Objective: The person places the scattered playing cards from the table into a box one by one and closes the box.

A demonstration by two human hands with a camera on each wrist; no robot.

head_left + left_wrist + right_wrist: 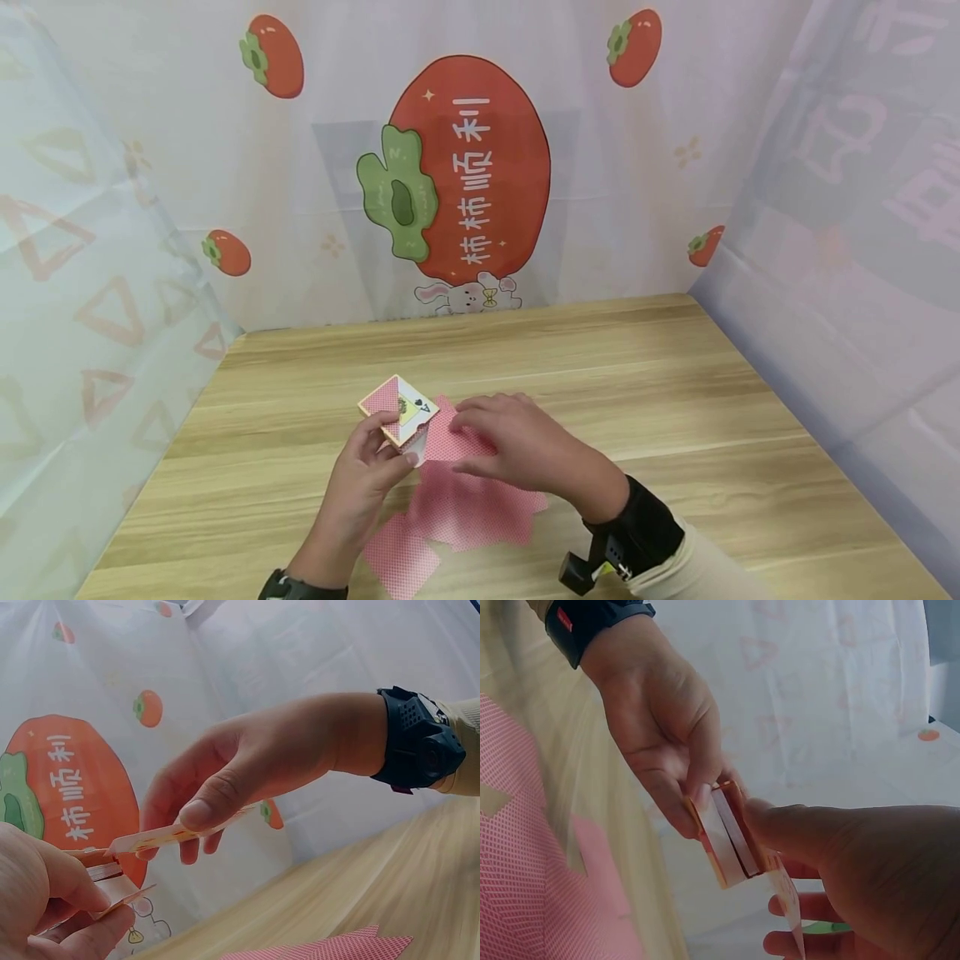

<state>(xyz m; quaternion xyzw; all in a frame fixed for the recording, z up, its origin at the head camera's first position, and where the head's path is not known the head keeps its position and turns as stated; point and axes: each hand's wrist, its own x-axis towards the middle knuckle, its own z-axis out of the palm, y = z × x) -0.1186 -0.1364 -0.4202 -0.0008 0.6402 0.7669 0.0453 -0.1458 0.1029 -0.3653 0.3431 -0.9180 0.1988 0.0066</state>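
My left hand (362,471) grips a small playing-card box (408,407), red-patterned with an ace of spades on its face. In the right wrist view the box's end is uncovered, and the white edges of cards (736,831) show inside; a pale flap (124,887) sticks out by the left thumb. Close beside the box, my right hand (521,442) pinches a thin playing card (161,838) between thumb and fingers, its edge right at the box's opening. Red-and-white patterned cards (472,512) lie face down in a loose, overlapping spread beneath both hands.
A single card (401,557) lies at the near left of the spread on the wooden table (712,467). Behind the table hangs a white cloth (622,192) printed with persimmons, and more cloth walls stand left and right. Dark wrist devices (641,521) sit on both wrists.
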